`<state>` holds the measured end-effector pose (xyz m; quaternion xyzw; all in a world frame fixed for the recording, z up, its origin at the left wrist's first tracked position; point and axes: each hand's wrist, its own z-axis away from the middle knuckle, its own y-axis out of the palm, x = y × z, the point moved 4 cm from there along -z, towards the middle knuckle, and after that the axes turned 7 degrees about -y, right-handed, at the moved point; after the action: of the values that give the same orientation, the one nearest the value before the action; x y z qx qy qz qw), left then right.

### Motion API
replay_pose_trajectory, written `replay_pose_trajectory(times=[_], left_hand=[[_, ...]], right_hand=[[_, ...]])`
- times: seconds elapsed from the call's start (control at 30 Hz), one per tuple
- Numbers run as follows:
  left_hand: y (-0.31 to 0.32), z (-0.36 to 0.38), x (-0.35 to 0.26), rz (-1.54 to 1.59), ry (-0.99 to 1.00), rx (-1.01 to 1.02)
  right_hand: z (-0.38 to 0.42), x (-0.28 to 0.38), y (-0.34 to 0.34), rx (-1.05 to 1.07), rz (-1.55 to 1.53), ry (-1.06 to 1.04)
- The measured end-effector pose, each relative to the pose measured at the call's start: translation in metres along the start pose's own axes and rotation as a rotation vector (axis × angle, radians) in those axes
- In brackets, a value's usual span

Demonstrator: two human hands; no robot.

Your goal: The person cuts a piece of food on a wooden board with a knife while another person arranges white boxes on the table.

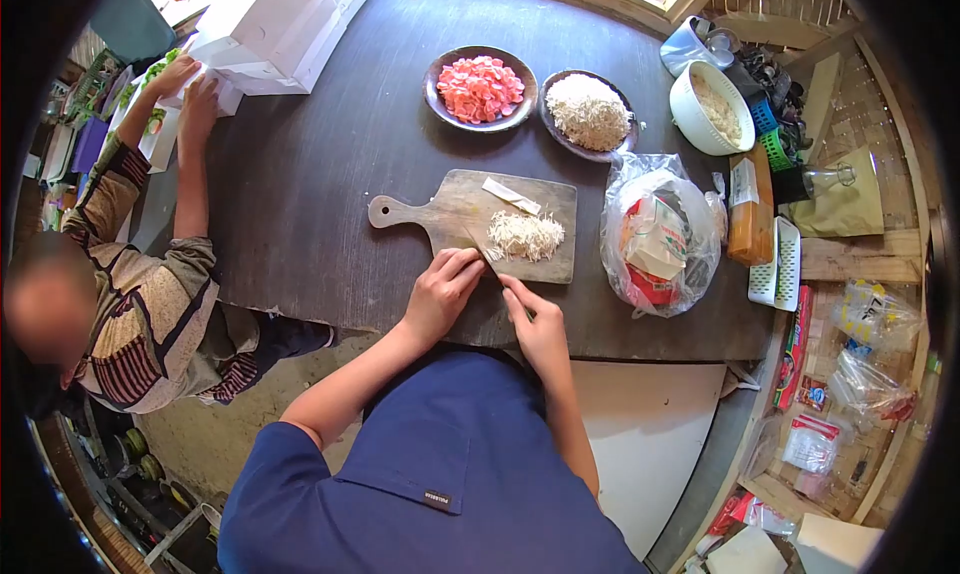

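Note:
My right hand [538, 322] is closed around the handle of a knife [488, 258], whose blade points up and left over the near edge of the wooden cutting board [450, 222]. Beside the blade, my left hand [443, 292] is closed at the board's near edge, its fingers curled together. What it holds, if anything, is hidden. A heap of pale, finely cut shreds [527, 236] lies on the board, right of the knife. Behind that heap is a flat pale strip [510, 195].
Beyond the board stand a bowl of pink slices [437, 91] and a bowl of pale shreds [603, 154]. A plastic bag with packets [655, 239] sits at right, near a white colander [690, 124]. At left, another person [150, 314] reaches into a white box [225, 102].

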<state>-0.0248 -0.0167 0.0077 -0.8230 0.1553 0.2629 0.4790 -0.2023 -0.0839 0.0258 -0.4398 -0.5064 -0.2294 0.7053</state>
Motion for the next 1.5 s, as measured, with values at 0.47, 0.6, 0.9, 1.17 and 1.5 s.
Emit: replay_pose_trajectory(times=[0.47,0.6,0.9,1.17,1.5], left_hand=[[-0.001,0.001,-0.003,0.039,-0.017,-0.044],[0.002,0.002,-0.002,0.014,0.004,-0.024],[0.001,0.004,-0.004,0.036,-0.009,-0.05],[0.007,0.006,-0.001,-0.001,0.017,-0.044],[0.002,0.002,-0.006,-0.074,0.072,0.027]], right_hand=[[0.027,0.004,-0.023,-0.001,0.081,-0.078],[0.011,0.004,-0.01,0.006,0.069,-0.034],[0.012,0.011,-0.018,0.07,-0.021,0.072],[0.032,-0.003,-0.028,0.052,0.044,0.1],[0.013,0.0,-0.009,0.001,0.0,0.018]])
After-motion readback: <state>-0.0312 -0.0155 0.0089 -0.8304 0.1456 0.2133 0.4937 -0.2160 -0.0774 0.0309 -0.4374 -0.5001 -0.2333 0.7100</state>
